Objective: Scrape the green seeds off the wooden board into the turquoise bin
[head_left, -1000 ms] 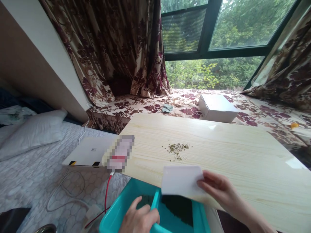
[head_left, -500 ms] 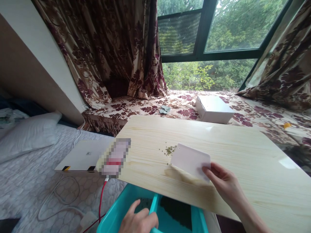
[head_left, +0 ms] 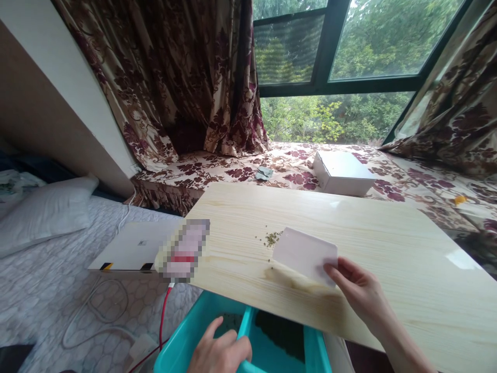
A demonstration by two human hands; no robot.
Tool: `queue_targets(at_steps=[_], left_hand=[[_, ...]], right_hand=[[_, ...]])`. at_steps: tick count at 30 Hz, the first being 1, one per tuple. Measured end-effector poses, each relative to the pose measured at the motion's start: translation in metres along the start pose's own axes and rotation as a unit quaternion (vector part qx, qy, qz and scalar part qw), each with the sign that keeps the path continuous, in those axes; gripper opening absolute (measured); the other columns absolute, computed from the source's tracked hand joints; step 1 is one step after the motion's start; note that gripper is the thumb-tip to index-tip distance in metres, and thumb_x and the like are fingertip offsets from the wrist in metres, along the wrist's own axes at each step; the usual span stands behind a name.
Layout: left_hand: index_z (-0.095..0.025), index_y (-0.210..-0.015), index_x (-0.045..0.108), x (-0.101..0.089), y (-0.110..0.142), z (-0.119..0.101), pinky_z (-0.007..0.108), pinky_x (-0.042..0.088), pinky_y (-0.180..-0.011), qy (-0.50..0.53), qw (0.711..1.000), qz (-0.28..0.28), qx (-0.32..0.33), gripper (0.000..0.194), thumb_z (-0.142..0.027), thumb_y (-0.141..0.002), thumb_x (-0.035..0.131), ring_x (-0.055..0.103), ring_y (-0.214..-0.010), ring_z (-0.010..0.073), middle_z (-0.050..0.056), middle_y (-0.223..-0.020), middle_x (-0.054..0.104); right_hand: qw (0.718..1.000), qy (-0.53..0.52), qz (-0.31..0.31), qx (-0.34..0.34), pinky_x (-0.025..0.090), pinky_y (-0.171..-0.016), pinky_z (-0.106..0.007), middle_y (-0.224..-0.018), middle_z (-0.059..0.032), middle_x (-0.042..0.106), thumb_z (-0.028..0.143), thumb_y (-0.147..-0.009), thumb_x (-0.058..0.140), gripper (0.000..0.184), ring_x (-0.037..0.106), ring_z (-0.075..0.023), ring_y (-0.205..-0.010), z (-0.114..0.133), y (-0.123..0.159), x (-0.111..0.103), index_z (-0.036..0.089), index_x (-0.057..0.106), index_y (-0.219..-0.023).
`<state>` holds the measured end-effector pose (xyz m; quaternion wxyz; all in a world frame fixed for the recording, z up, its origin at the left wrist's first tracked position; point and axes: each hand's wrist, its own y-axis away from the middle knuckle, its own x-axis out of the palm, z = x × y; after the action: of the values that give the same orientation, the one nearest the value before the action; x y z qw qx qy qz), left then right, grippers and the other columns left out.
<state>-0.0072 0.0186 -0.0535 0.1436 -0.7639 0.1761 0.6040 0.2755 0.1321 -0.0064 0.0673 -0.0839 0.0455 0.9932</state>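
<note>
My right hand [head_left: 359,292] pinches the right end of a flat white plastic scraper [head_left: 305,255], tilted over the wooden tabletop. Just beyond the scraper's left edge lies a small scatter of greenish-brown granules [head_left: 272,239]. Below the table's near edge is a teal divided bin [head_left: 182,331]. Dark granular material [head_left: 281,334] fills part of its right compartment, and a few bits show in the left one. My left hand [head_left: 221,349] is curled over the bin's divider [head_left: 245,322], its index finger stretched toward the left compartment.
At the table's [head_left: 373,238] left edge lies a pixelated phone-like item [head_left: 186,251] with a red cable [head_left: 162,318]. A white flat box [head_left: 135,246] rests on the bed. Another white box [head_left: 344,173] and a grey-green cloth [head_left: 264,173] sit on the window seat.
The view has shifted slightly. Both hands keep nearly the same places, and the scraper stays beside the granules.
</note>
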Motion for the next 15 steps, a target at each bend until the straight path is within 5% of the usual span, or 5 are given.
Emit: queue_targets(at_steps=[7, 15], left_hand=[[-0.025, -0.076, 0.057, -0.010, 0.001, -0.001, 0.052, 0.041, -0.098, 0.092, 0.995, 0.019, -0.031, 0.021, -0.028, -0.063, 0.074, 0.061, -0.065, 0.0161, -0.007, -0.068, 0.058], [-0.022, -0.075, 0.057, -0.035, 0.005, -0.006, 0.053, 0.034, -0.103, 0.135, 0.985, 0.051, -0.095, 0.018, -0.023, -0.065, 0.072, 0.062, -0.073, 0.0165, -0.006, -0.070, 0.058]], right_hand=[[1.000, 0.007, 0.026, -0.010, 0.053, -0.060, -0.030, -0.077, -0.0060, 0.074, 0.052, -0.065, 0.071, 0.034, 0.067, -0.0223, -0.070, -0.006, -0.005, 0.013, 0.020, 0.071, -0.078], [0.989, 0.020, 0.141, -0.030, 0.052, -0.063, -0.027, -0.078, -0.0046, 0.072, 0.050, -0.071, 0.067, 0.031, 0.065, -0.0200, -0.072, 0.000, 0.008, 0.018, 0.020, 0.070, -0.078]])
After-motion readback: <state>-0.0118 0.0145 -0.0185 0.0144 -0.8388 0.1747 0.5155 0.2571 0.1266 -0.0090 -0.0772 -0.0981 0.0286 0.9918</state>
